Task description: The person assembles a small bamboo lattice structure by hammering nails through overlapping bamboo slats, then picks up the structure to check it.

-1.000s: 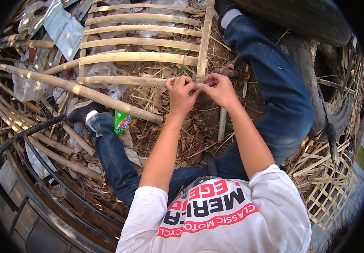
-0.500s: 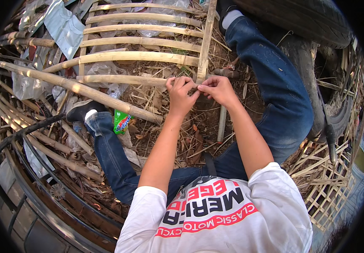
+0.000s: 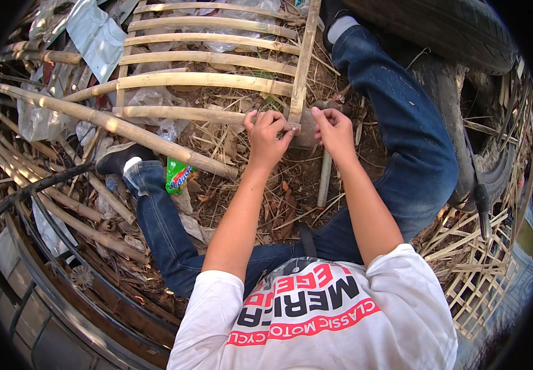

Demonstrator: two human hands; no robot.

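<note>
A ladder-like bamboo frame [image 3: 300,74] lies in front of me, several split slats running left from its upright bar. My left hand [image 3: 269,137] is closed around the right end of the nearest bamboo slat [image 3: 180,113], by the bar's lower end. A tiny pale spot shows at its fingertips, too small to name. Just right of that corner, my right hand [image 3: 335,134] hovers apart from the frame, its fingers bent together; whatever they hold is hidden. Beneath it a hammer-like tool lies on the ground, its handle [image 3: 324,182] pointing toward me and its middle covered by my hand.
A long bamboo pole [image 3: 124,131] slants across the left, near a green packet [image 3: 177,176]. Black metal bars [image 3: 38,191] curve at far left. Tyres [image 3: 445,31] stand at upper right, above a woven bamboo lattice [image 3: 479,277]. My legs spread either side.
My right hand has drawn away to the right from the slat's end and my left fingertips. The left hand stays on the slat.
</note>
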